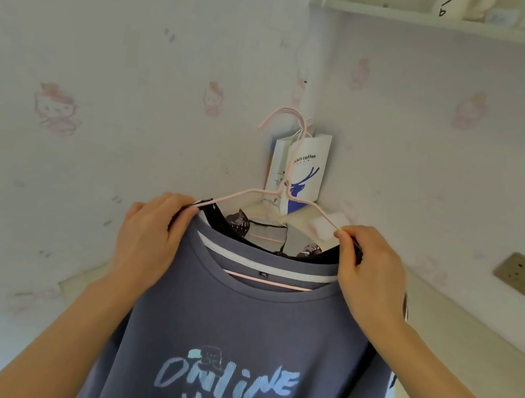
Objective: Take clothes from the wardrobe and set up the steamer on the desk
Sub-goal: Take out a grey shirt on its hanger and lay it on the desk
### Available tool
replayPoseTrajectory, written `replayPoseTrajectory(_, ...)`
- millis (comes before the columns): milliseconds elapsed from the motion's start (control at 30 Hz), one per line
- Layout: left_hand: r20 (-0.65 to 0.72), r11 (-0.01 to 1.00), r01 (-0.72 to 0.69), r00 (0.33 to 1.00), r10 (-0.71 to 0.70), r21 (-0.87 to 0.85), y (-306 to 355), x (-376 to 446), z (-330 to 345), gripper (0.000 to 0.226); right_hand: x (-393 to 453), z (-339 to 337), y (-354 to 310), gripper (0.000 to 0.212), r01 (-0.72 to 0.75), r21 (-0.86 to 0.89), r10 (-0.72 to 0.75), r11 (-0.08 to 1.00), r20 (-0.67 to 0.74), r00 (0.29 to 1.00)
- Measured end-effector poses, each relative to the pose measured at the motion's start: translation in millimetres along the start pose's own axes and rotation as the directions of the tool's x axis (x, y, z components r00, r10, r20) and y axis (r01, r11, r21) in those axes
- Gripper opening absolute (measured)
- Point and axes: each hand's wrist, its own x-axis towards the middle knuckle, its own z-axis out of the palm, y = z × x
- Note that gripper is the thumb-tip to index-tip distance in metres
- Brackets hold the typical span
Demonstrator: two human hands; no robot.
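A grey-blue T-shirt (pixel 243 327) with pale "ONLINE HAPPY" lettering hangs in front of me on a pink wire hanger (pixel 289 165). Behind it on the hangers is a black patterned garment (pixel 239 224). My left hand (pixel 146 238) grips the left shoulder of the clothes and hanger. My right hand (pixel 370 272) pinches the right shoulder end. Both arms reach up from below. No steamer is in view.
A white and blue paper coffee bag (pixel 304 171) stands in the corner of a pale desk (pixel 460 336). A wall socket (pixel 523 274) sits at the right. A white shelf (pixel 457 23) with items runs along the top right. Cartoon-patterned wallpaper covers the walls.
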Motion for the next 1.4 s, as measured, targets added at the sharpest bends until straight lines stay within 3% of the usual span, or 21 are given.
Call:
replayPoseTrajectory(333, 0.077, 0.995, 0.065, 0.995, -0.071, 0.079, -34, 126, 122, 0.019, 135, 96, 93, 0.019, -0.09, 0.045, 0.084, 0.995, 0.121, 0.989)
replayPoseTrajectory(533, 0.233, 0.963, 0.194, 0.944, -0.235, 0.185, -72, 160, 192, 0.023, 166, 169, 151, 0.024, -0.156, 0.026, 0.146, 0.987, 0.239, 0.96)
replayPoseTrajectory(633, 0.342, 0.896, 0.376, 0.831, -0.438, 0.235, -105, 160, 217, 0.037, 165, 207, 179, 0.023, -0.22, -0.001, 0.208, 0.976, 0.322, 0.924)
replayPoseTrajectory(767, 0.418, 0.79, 0.592, 0.684, -0.598, 0.161, -149, 146, 243, 0.053, 160, 256, 205, 0.022, -0.267, -0.049, 0.262, 0.963, 0.42, 0.869)
replayPoseTrajectory(900, 0.513, 0.665, 0.737, 0.526, -0.678, 0.123, -188, 124, 260, 0.042, 155, 295, 222, 0.023, -0.309, -0.107, 0.321, 0.945, 0.484, 0.814)
replayPoseTrajectory(1033, 0.614, 0.633, 0.754, 0.419, -0.669, 0.175, -215, 98, 266, 0.041, 143, 321, 240, 0.023, -0.336, -0.145, 0.363, 0.931, 0.491, 0.792)
replayPoseTrajectory(1100, 0.635, 0.677, 0.699, 0.42, -0.648, 0.228, -227, 83, 268, 0.049, 138, 332, 246, 0.023, -0.342, -0.165, 0.377, 0.925, 0.512, 0.772)
replayPoseTrajectory(1200, 0.643, 0.724, 0.635, 0.441, -0.626, 0.269, -237, 73, 271, 0.039, 134, 343, 251, 0.023, -0.31, -0.17, 0.352, 0.935, 0.54, 0.765)
replayPoseTrajectory(1400, 0.544, 0.801, 0.53, 0.601, -0.586, 0.278, -241, 85, 276, 0.023, 138, 356, 252, 0.027, -0.134, -0.243, 0.249, 0.961, 0.541, 0.803)
